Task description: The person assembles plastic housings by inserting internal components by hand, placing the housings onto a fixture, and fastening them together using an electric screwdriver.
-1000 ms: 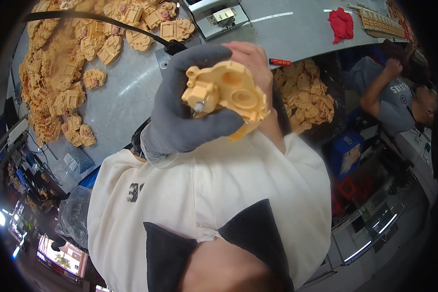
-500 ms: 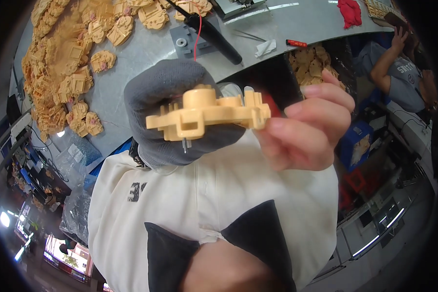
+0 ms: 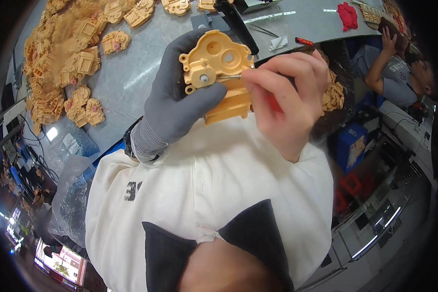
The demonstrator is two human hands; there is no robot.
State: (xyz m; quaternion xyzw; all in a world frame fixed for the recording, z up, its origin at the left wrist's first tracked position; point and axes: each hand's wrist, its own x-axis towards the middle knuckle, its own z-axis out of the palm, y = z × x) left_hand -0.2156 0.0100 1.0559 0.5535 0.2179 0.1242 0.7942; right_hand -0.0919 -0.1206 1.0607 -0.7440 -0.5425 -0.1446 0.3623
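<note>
A yellow plastic housing [image 3: 224, 46] with round recesses, screw ears and a boxy lower part is in my left hand [image 3: 180, 100], which wears a grey knit glove. The gloved thumb presses on its face below a small toothed metal gear [image 3: 204, 78]. My bare right hand [image 3: 289, 92] is at the housing's right side, thumb and forefinger pinched on the end of a thin metal rod [image 3: 230, 76]. This rod lies across the housing's face, pointing toward the gear. Its right end is hidden by my fingertips.
Many similar yellow housings [image 3: 80, 65] are heaped on the grey table [image 3: 136, 53] at left. Behind my hands are a black cylindrical tool [image 3: 237, 27], tweezers [image 3: 265, 30], white tissue [image 3: 278, 44] and a red cloth [image 3: 347, 16]. A person [image 3: 399, 68] sits at far right, beyond a blue bin [image 3: 351, 146].
The housing has turned from edge-on to face-on, showing its recesses and gear. My right hand has come in from the housing's edge to the rod, and my left thumb now shows in front.
</note>
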